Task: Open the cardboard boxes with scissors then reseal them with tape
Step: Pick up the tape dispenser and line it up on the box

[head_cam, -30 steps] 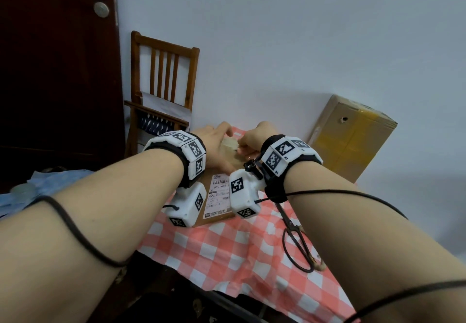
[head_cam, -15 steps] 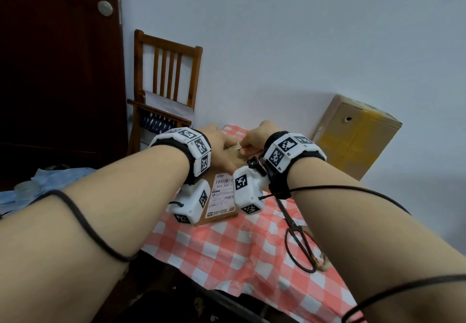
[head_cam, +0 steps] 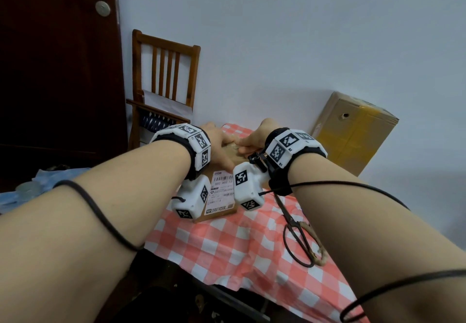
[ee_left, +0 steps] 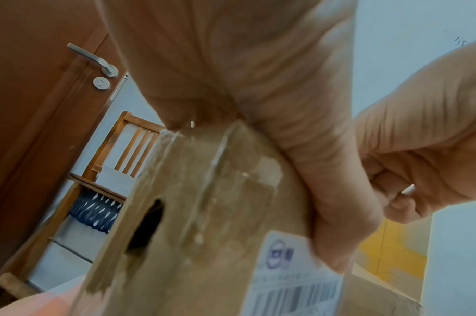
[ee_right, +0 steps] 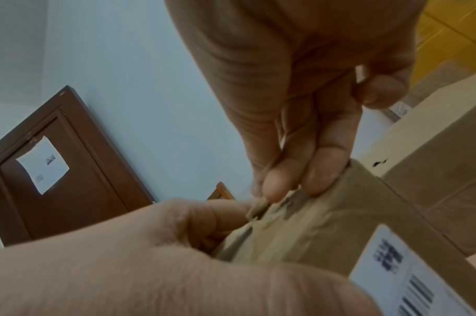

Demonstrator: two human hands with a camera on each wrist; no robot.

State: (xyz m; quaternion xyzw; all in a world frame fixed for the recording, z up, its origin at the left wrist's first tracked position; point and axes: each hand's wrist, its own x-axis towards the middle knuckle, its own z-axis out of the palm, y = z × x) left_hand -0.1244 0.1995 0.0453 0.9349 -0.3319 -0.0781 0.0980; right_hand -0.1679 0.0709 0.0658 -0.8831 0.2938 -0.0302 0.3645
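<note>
Both hands barely shifted: left hand (head_cam: 219, 143) presses flat on small cardboard box (head_cam: 222, 210), right hand (ee_right: 307, 136) fingertips pinch its crumpled tape (ee_right: 291, 205); scissors (head_cam: 295, 229) lie alongside.

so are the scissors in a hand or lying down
Lying down: the scissors rest flat on the checked cloth, while both hands are at the small box.

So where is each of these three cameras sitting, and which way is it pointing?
Head: worn on the head, looking forward and down over both forearms at the checked tablecloth, scissors and small cardboard box.
Left wrist: under the left hand, looking along it at the box and door.
Right wrist: under the right hand, whose fingertips pinch the box's taped edge.
Shared: both wrist views show the box's shipping label.
</note>
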